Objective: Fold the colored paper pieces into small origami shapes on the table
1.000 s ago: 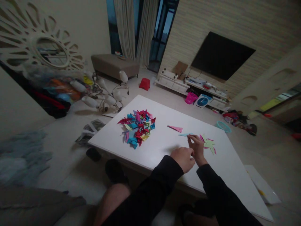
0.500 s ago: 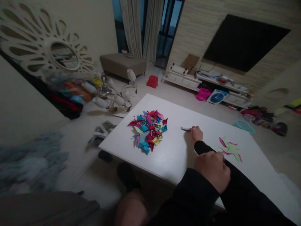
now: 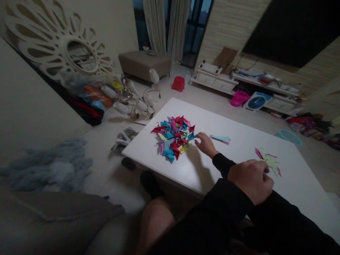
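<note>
A heap of folded paper cranes [image 3: 175, 138] in red, blue, pink, yellow and purple lies on the white table [image 3: 159, 175]. At the heap's right edge, my right hand [image 3: 205, 144] reaches in with its thumb and finger apart, close to a blue paper crane [image 3: 191, 136]. Just right of that hand lies a narrow stack of light blue and pink folded paper [image 3: 221, 139]. My left hand [image 3: 251, 181] hovers nearer to me above my right forearm, fingers curled; its palm is hidden. Beyond it rests a green and pink paper pinwheel shape [image 3: 269, 162].
A lamp with several white shades [image 3: 138, 104] stands on the floor left of the table. Behind are a red stool [image 3: 178, 84], a pink basket [image 3: 239, 98] and a blue round-faced box [image 3: 257, 101]. A turquoise basin [image 3: 289, 137] sits past the far right edge.
My right hand has let go of the light blue and pink paper stack and moved left to the cranes. My left hand stays curled. The view has turned slightly left.
</note>
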A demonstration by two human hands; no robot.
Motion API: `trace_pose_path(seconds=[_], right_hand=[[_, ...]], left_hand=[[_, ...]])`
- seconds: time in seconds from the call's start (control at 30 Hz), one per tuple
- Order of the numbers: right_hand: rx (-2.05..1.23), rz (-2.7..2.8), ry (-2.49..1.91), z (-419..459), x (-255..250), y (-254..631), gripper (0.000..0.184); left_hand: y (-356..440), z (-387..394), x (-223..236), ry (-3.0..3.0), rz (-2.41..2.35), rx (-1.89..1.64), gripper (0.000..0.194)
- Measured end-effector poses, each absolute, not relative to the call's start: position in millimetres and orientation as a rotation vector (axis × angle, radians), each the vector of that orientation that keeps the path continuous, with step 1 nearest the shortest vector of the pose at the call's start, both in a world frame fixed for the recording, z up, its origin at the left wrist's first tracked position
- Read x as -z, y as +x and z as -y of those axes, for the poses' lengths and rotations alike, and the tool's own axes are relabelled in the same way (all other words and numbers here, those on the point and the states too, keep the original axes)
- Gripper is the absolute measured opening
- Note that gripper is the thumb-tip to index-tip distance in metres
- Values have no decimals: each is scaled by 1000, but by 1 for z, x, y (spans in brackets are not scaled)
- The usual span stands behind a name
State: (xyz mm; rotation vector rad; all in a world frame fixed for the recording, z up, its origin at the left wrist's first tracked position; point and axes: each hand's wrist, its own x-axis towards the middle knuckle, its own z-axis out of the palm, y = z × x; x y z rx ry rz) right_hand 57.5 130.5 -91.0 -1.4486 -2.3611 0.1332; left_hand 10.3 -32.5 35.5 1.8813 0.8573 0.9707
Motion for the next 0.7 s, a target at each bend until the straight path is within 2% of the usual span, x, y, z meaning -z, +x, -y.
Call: trace_pose_path(seconds=[0.13, 0.3, 0.5, 0.7], right_hand=[[-219, 2590, -1217, -112, 75, -22, 17], [-185, 2729, -1265, -113, 81, -75, 19], [-135, 2770, -1272, -121, 89, -85, 14], [-140, 2634, -1161, -124, 68, -66, 15]], left_hand=[[14, 31, -37, 1858, -880, -1038, 17], [12, 29, -37, 1845, -905, -1060, 15], [8, 26, -36, 1838, -909, -1042, 16], [8, 27, -39, 1856, -910, -1096, 11]])
